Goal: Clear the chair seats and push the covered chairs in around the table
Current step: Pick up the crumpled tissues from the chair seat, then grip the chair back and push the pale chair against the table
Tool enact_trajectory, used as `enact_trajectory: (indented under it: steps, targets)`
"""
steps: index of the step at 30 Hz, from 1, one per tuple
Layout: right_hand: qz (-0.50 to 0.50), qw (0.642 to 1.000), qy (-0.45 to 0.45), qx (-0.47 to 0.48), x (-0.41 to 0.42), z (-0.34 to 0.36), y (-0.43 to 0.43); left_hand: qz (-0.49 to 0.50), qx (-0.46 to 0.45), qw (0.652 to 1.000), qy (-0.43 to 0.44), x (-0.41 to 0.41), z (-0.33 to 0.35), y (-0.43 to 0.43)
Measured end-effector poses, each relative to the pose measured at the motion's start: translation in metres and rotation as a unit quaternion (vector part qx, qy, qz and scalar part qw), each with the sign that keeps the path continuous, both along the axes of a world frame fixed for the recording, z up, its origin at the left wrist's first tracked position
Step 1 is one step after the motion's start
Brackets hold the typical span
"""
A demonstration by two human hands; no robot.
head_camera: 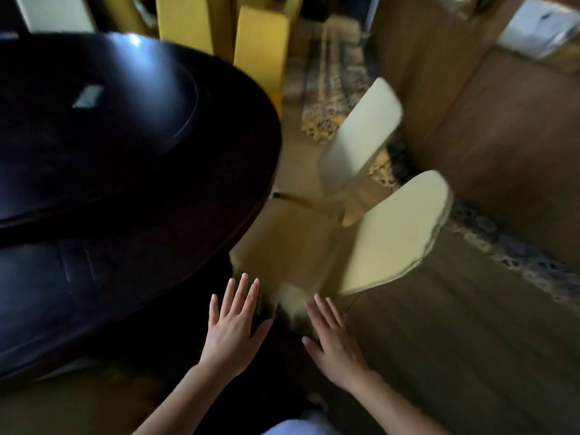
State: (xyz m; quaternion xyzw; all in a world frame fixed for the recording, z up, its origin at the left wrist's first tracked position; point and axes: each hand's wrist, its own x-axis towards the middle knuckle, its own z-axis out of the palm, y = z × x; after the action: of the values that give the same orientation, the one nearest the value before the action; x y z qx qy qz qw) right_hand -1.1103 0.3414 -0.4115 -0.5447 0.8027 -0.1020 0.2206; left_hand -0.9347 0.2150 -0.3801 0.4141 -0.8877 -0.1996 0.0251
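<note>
The round, dark, glossy wooden table (103, 158) fills the left of the view. To its right stand two chairs in pale yellow fabric covers: the nearer chair (317, 249) sits with its seat at the table's edge and its tall back (398, 233) leaning away to the right, and the farther chair (357, 142) lies beyond it. The nearer seat appears bare, though blur hides detail. Both hands hover just short of its near edge, fingers spread flat, gripping nothing. The left hand (233, 324) is nearer the table side, the right hand (334, 337) nearer the back. The seat lies straight ahead of the fingertips, so a push toward the table probably suits the right hand.
</note>
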Motion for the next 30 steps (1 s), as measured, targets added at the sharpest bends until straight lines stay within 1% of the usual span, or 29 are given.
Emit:
enact_trajectory:
  steps: [6,9,14,18,20,24,27,30]
  targets:
    - [-0.036,0.994,0.049,-0.093,-0.056,0.041,0.004,-0.046,-0.035,0.998,0.015,-0.059,0.044,-0.007]
    - [-0.04,0.988,0.063,-0.132,-0.087,0.063,0.007,-0.069,-0.054,0.995,0.041,-0.102,0.061,0.0]
    - [-0.023,0.982,0.101,-0.16,-0.166,0.088,0.024,-0.079,-0.073,0.992,0.065,-0.19,0.079,0.017]
    - [-0.024,0.978,0.112,-0.177,-0.242,0.106,0.044,-0.101,-0.079,0.99,0.061,-0.266,0.09,0.045]
    - [-0.028,0.977,0.112,-0.178,-0.276,0.109,0.055,-0.11,-0.079,0.989,0.06,-0.302,0.091,0.057]
    - [-0.016,0.981,0.108,-0.158,-0.335,0.106,0.076,-0.062,-0.063,0.994,0.071,-0.363,0.088,0.065]
    - [0.002,0.983,0.116,-0.14,-0.372,0.106,0.082,-0.037,-0.06,0.995,0.068,-0.39,0.087,0.066]
    - [0.022,0.988,0.105,-0.108,-0.4,0.105,0.075,-0.026,-0.056,0.997,0.051,-0.405,0.083,0.069]
